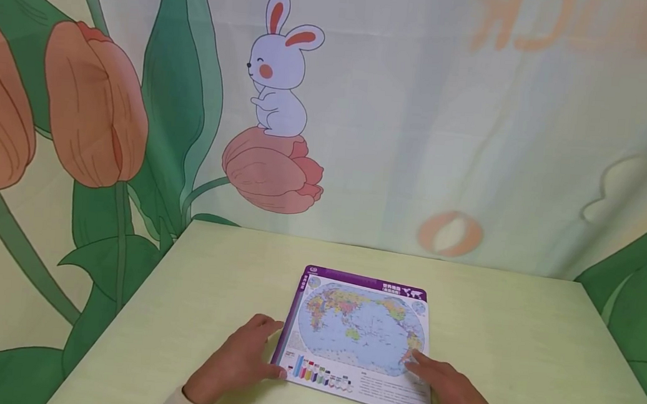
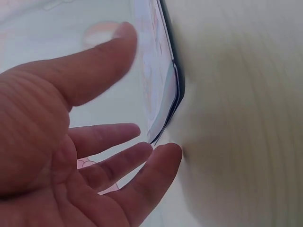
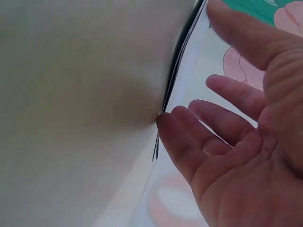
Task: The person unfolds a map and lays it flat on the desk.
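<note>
A world map was laid flat, printed face up, on the surface, roughly midway between its left and right edges and well short of its far edge; the near edge was not shown. The purple band of the map was turned toward the far edge and the bar chart toward the person, presumably so that the print could be read upright from there.

The left hand was held at the map's left side, its thumb brought to the near-left corner and its fingers loosely parted. The right hand was held at the right side, fingers loosely extended, with a fingertip seen over the printed face. Nothing was gripped by either hand; it was judged that the map was flanked this way so that it could be steadied from both sides.

In the head view the whole printed face was shown, with a curtain behind the far edge on which a rabbit was pictured. In the wrist views the map was seen edge-on instead: thin layers and a dark rim were revealed, and each thumb was shown spread well apart from the lowest fingers. How firmly the map was touched could not be told.
</note>
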A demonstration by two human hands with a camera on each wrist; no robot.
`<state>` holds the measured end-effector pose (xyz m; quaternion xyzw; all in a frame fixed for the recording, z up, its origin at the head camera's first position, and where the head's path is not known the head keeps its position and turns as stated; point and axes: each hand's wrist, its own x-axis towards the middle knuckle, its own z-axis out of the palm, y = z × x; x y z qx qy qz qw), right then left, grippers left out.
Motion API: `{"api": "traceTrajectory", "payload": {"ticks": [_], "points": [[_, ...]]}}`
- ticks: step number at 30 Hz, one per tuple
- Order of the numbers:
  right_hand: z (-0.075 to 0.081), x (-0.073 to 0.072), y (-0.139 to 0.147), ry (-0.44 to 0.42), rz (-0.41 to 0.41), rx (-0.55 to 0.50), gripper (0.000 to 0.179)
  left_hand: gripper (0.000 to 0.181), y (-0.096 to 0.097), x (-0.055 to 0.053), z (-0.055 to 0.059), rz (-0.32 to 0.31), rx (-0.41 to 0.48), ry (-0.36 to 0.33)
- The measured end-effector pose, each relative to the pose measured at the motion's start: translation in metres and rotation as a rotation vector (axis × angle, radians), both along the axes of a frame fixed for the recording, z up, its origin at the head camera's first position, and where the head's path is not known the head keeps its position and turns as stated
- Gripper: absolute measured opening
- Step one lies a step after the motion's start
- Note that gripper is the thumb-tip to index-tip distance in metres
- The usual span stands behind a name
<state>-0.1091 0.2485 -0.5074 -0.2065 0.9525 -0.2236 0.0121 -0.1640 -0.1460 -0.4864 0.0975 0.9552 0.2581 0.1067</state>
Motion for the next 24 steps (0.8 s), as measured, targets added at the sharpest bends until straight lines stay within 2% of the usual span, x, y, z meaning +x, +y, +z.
{"api": "traceTrajectory", "payload": {"ticks": [3,5,10,14,19,24], "points": [[-0.003,0.001,-0.001,-0.041,0.020,-0.038,0.081,0.084,-0.003,0.000,-0.001,-0.046,0.042,0.005],[-0.006,0.001,-0.001,-0.026,0.054,-0.059,0.079,0.079,-0.004,0.000,-0.004,-0.066,0.073,-0.007],[-0.009,0.002,-0.002,-0.074,0.102,-0.049,0.068,0.065,-0.005,0.001,-0.011,-0.085,0.103,-0.021],[-0.007,0.003,-0.002,-0.155,0.084,-0.030,0.061,0.058,-0.003,0.001,-0.014,-0.086,0.076,-0.002],[-0.004,0.005,-0.004,-0.245,0.022,-0.009,0.055,0.054,0.001,0.002,-0.013,-0.081,0.053,0.008],[-0.002,0.008,-0.005,-0.228,0.026,0.014,0.054,0.052,0.001,0.003,-0.013,-0.094,0.056,0.026]]}}
